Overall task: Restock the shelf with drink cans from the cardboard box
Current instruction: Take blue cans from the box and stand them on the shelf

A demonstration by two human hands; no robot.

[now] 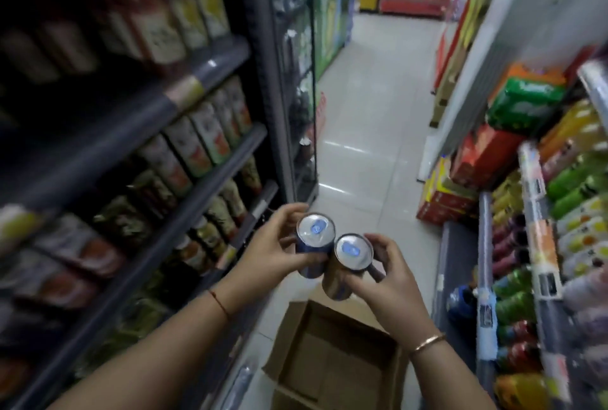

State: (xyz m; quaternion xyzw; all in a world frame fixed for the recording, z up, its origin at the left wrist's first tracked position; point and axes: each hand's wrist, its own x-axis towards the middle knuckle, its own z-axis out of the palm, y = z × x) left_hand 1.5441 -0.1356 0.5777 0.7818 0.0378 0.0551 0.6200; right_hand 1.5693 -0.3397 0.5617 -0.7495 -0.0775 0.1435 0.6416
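Two cans [332, 245] sit side by side, touching, one in each hand, above an open cardboard box [332, 363] on the aisle floor [371, 133]. Shelves of drinks [158, 159] stand left; more shelves [543, 245] stand right.

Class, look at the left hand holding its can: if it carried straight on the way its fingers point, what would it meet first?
The left hand points up and right in the frame, across its can. Past the fingertips lies the base of the glass-door cooler, probably the first contact; depth is unclear, and it might pass over bare floor instead.
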